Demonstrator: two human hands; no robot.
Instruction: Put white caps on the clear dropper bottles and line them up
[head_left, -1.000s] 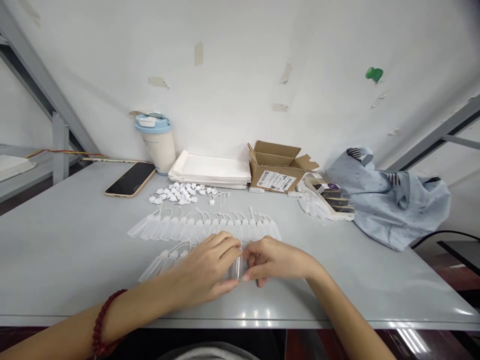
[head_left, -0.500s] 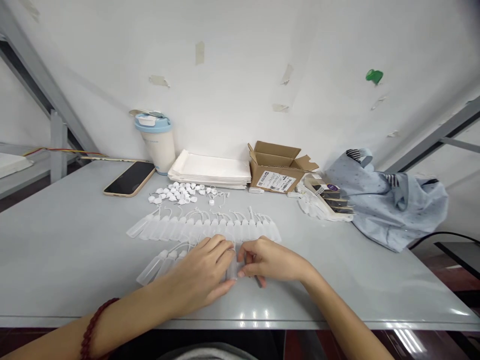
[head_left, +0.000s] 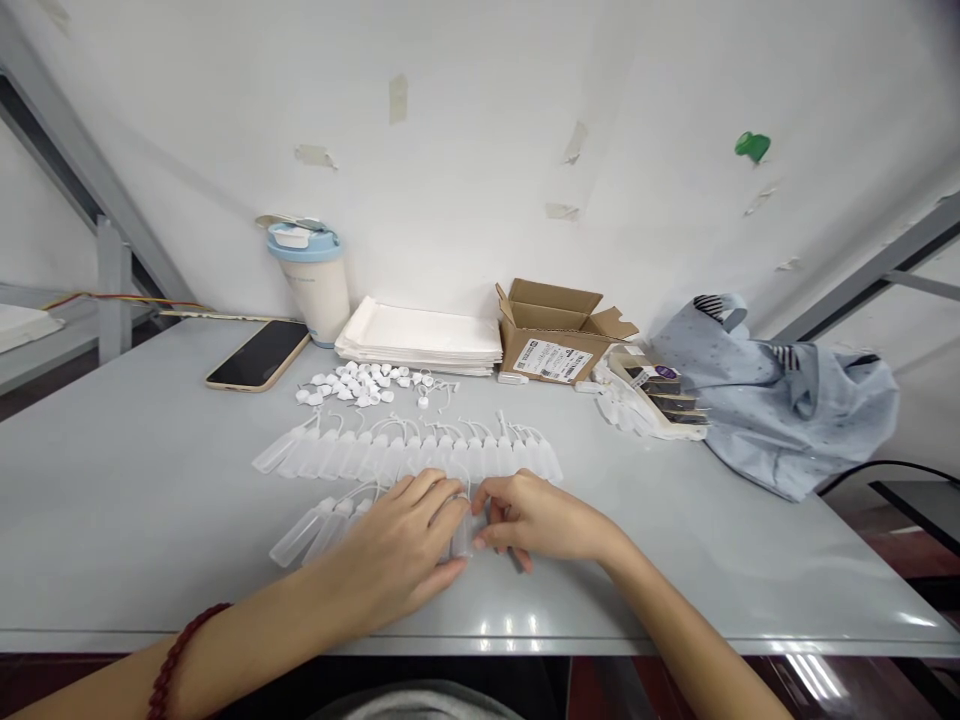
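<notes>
A front row of small translucent plastic bottles [head_left: 301, 532] with thin white straps lies on the grey table. My left hand [head_left: 420, 525] rests across this row, fingers stretched over it and hiding its middle bottles. At the row's right end, one bottle [head_left: 462, 535] shows between my two hands. Against that bottle's right side is my right hand [head_left: 529, 515], its fingers bent, with thumb and forefinger apart. A longer row of similar bottles [head_left: 397, 460] lies just behind. Farther back is a loose pile of small white caps [head_left: 356, 382].
Along the wall stand a blue-lidded cup [head_left: 311, 280], a stack of white paper-like sheets [head_left: 420, 335] and an open cardboard box [head_left: 551, 345]. A phone [head_left: 259, 355] lies at the left. To the right are a packet with dark strips [head_left: 660, 390] and a light-blue cloth bag [head_left: 780, 410].
Both hands keep nearly the same position around the end bottle. The whole view has shifted very slightly; the bottles and caps lie as before.
</notes>
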